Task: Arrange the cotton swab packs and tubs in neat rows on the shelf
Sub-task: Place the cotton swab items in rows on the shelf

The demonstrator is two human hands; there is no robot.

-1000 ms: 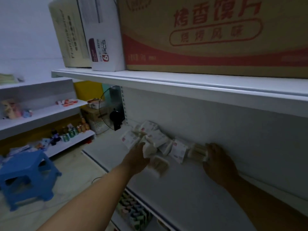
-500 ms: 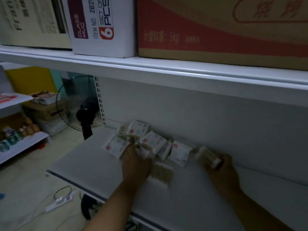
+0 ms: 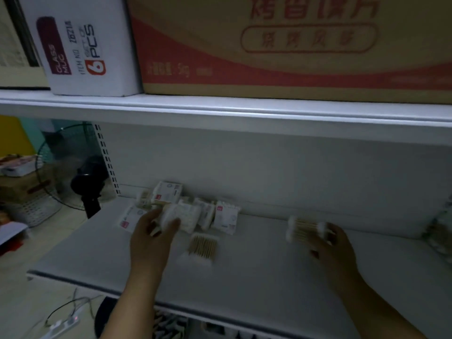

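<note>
Grips a swab bundle (image 3: 304, 228) in the right hand (image 3: 333, 243), carried well right of the pile (image 3: 195, 211) from its right edge half a second ago; curls the left hand (image 3: 152, 232) round a white pack (image 3: 171, 217) at the pile's left end; leaves a loose bundle (image 3: 203, 248) just in front of the pile; likely starts a row on the shelf (image 3: 269, 277).

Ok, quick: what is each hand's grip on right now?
Left hand: holding a white swab pack.
Right hand: holding a wooden-stick swab pack.
</note>
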